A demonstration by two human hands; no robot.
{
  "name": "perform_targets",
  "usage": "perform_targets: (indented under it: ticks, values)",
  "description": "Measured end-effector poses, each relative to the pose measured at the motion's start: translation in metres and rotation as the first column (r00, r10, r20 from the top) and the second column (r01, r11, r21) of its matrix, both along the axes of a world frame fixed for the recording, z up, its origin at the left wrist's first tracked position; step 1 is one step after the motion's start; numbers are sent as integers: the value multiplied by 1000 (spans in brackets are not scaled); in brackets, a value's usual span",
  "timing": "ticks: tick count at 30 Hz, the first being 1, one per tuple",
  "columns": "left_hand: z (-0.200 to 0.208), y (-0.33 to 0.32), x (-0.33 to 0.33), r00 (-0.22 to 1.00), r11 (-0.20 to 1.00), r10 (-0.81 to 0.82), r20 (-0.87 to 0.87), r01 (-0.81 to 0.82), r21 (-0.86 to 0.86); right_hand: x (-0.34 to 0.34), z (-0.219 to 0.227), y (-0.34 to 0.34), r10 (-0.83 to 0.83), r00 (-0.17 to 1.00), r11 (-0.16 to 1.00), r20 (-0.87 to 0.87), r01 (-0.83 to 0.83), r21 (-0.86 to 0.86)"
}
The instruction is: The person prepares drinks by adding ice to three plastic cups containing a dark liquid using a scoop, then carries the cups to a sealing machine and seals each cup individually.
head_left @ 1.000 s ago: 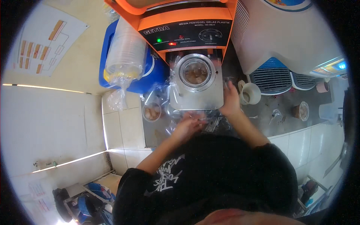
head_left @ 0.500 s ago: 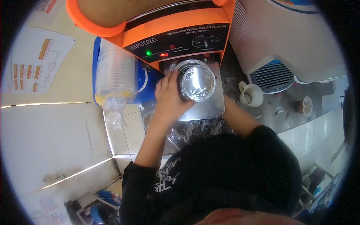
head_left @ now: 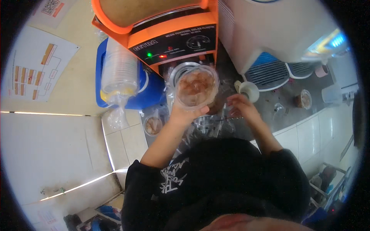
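My left hand (head_left: pixel 184 116) is wrapped round a clear plastic cup (head_left: pixel 195 87) with a brown, icy-looking drink in it, raised in front of the orange cup sealing machine (head_left: pixel 175 36). The cup's round top faces up, but I cannot tell whether film covers it. Just behind it shows the machine's metal ring holder (head_left: pixel 180 68), partly hidden by the cup. My right hand (head_left: pixel 243 107) holds nothing; its fingers are apart and slightly bent, close to a white mug-like jug (head_left: pixel 249 91).
Left of the machine, a bagged stack of clear cups (head_left: pixel 120 67) rests in a blue tray (head_left: pixel 101 63). Another filled cup (head_left: pixel 153 126) stands near my left forearm. To the right are a dispenser with a drip grille (head_left: pixel 268 76) and a brown-filled cup (head_left: pixel 303 99).
The cup has come up out of the machine's holder in my left hand, and its brown contents now show. My right hand has come out from beside the metal plate and moved up toward the jug.
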State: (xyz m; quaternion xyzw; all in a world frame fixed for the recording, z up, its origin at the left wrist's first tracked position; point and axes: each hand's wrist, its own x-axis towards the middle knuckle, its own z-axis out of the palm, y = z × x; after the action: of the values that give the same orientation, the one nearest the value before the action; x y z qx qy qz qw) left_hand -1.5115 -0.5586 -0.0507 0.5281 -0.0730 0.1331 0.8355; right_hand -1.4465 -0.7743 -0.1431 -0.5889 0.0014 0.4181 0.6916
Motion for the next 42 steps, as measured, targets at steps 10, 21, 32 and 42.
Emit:
perform_targets:
  ticks: [10,21,32,42]
  values:
    - [-31,-117,-10,942,942,-244,-232,287,175,-43,62,-67,-37,482,984,875,171,-53]
    - [-41,-194,5,909,570,-412,-68,316,759,-54,35,-170,-267,234,941,935,274,200]
    - [17,-104,-58,937,645,-33,-349,286,709,-46,-39,-328,-690,446,654,571,723,225]
    - [20,39,-142,511,325,859,29,-588,741,91,-110,-441,-455,279,666,846,737,116]
